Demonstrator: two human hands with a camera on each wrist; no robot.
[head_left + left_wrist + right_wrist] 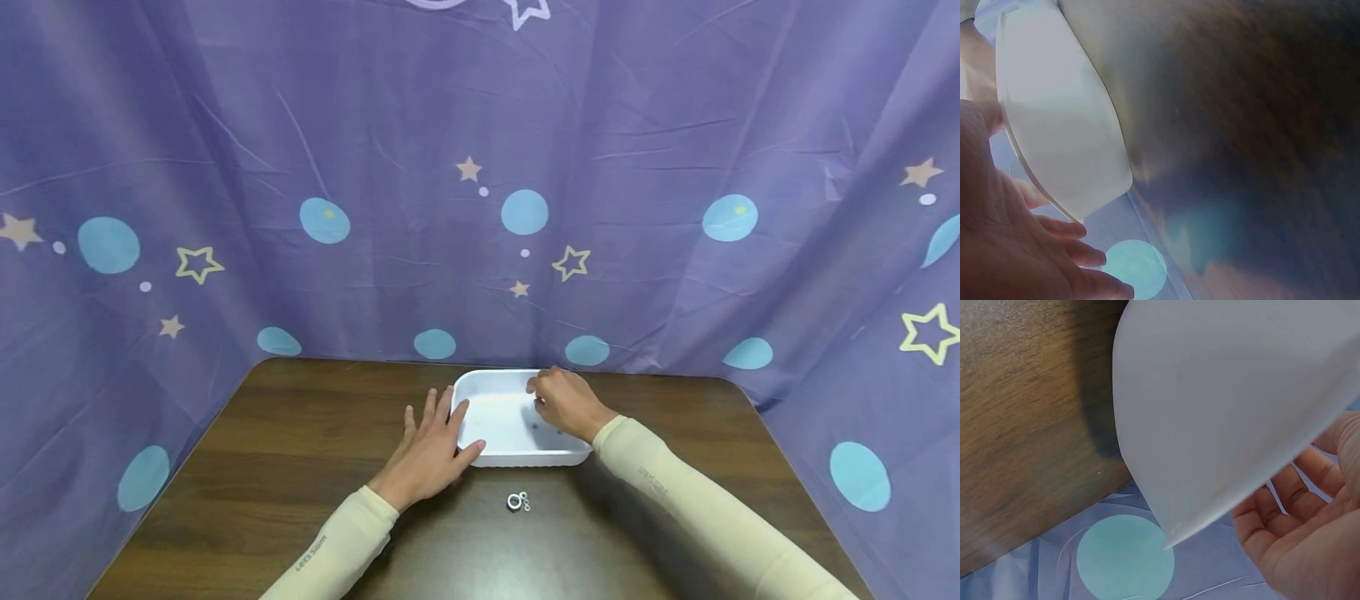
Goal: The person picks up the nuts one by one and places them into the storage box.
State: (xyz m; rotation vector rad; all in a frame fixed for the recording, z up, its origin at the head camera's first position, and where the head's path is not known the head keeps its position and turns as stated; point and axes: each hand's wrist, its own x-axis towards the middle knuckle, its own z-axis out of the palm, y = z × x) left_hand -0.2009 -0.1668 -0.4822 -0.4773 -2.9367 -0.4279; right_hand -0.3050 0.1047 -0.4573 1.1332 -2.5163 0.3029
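Reaching into a white tray point(525, 459), a person's right hand point(566, 404) hangs over its right half, fingers bent inward; whether they pinch anything cannot be told. The left hand point(427, 458) is at the tray's left edge, fingers spread and straight, not closed round it. The tray sits on a wooden table point(337, 442), with small rings point(520, 501) just in front of it and dark specks point(559, 432) inside. A pull from the left hand, or a knock from the right, could slide the tray into the rings and scatter them.
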